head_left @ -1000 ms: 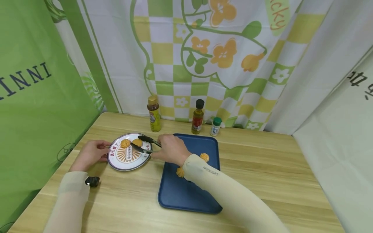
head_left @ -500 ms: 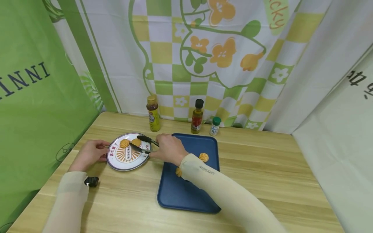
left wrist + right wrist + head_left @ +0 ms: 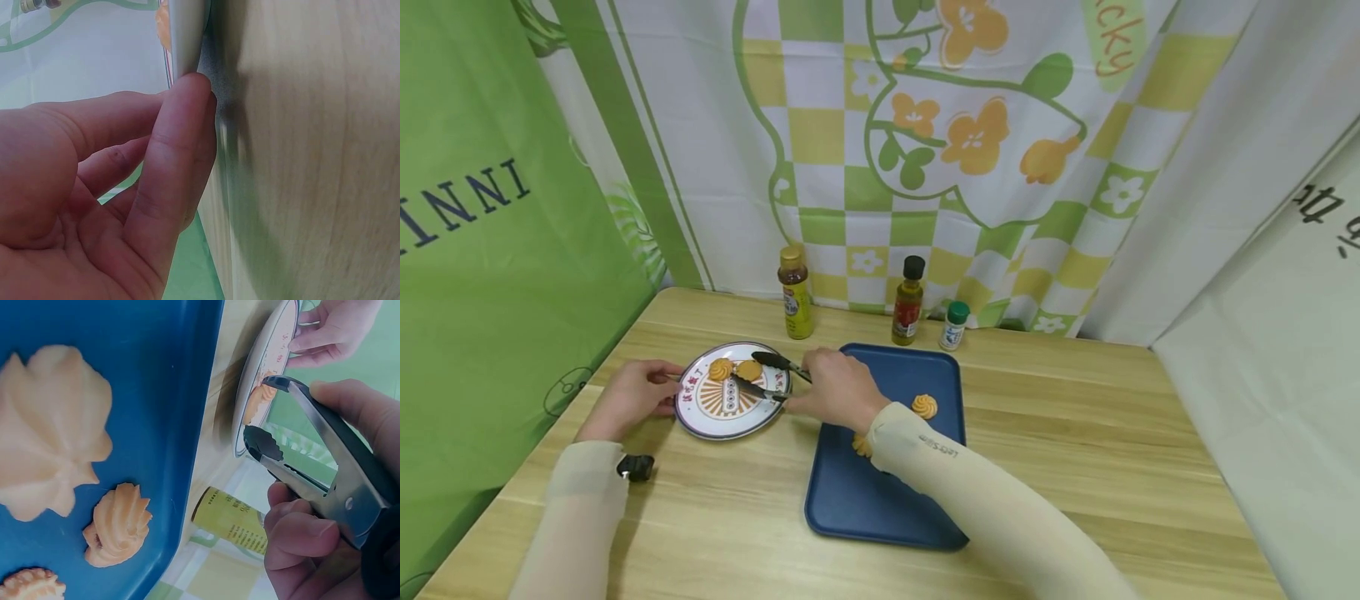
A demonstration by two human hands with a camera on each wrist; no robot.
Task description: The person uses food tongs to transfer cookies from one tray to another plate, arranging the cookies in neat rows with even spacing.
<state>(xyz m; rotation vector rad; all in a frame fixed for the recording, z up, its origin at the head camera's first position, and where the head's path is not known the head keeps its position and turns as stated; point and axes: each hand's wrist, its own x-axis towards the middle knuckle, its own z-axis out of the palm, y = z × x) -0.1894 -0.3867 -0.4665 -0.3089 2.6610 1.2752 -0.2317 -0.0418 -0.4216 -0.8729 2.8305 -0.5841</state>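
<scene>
My left hand (image 3: 634, 396) pinches the near-left rim of a white patterned plate (image 3: 722, 427); in the left wrist view, thumb and fingers hold its edge slightly off the wooden surface. Two piped butter cookies lie on the plate: a swirled cookie (image 3: 721, 369) and a flatter-looking cookie (image 3: 748, 371) beside it. My right hand (image 3: 838, 387) grips black-tipped metal tongs (image 3: 312, 419), reaching over the plate from the right. The tongs' tips stand apart, either side of the flatter cookie. The tongs' handle end is partly hidden by my palm.
A blue tray (image 3: 880, 512) sits under my right forearm, bearing a cookie (image 3: 925, 407) and others partly covered by the sleeve. Along the back stand a yellow-labelled bottle (image 3: 796, 296), a dark-capped bottle (image 3: 907, 304) and a green-capped shaker (image 3: 954, 325), before a patterned curtain (image 3: 827, 133).
The tongs have dipped slightly and their tips stand a little wider. The cookie between them now shows more fully on the plate. My left hand keeps its place on the rim.
</scene>
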